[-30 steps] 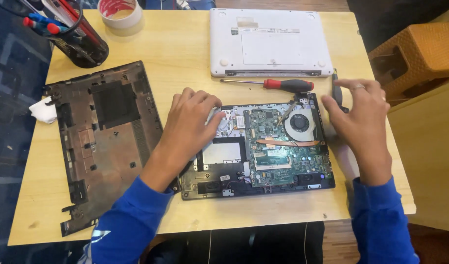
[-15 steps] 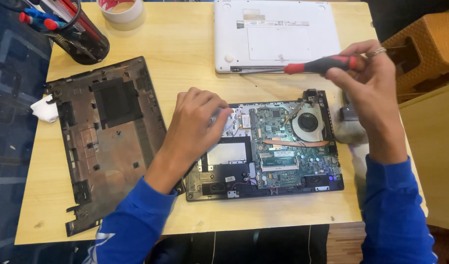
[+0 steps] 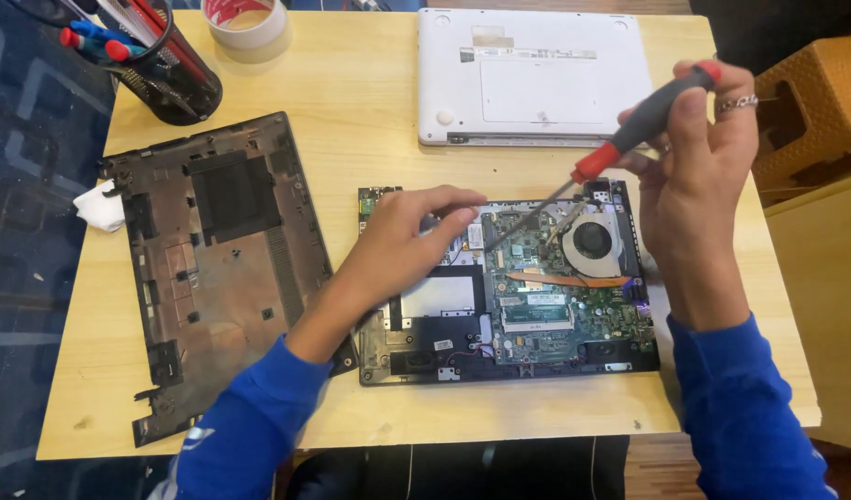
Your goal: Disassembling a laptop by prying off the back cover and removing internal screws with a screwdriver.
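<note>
A person's right hand point(image 3: 699, 176) now grips a red-and-black screwdriver point(image 3: 629, 134), lifted from the table where it lay a second ago just beyond the opened laptop point(image 3: 509, 287). The shaft angles down and left, its tip reaching the circuit board just left of the round cooling fan point(image 3: 592, 243), which suggests work on the board's fasteners is starting. The left hand point(image 3: 416, 236) holds nothing and rests flat, fingers loosely spread, on the board's left part, its fingertips just beside the screwdriver tip. The removed dark bottom cover point(image 3: 217, 268) lies to the left, a closed white laptop point(image 3: 532, 79) at the far side, and a pen holder point(image 3: 166, 74) and tape roll point(image 3: 245, 23) in the far-left corner of the wooden table point(image 3: 351, 120).
</note>
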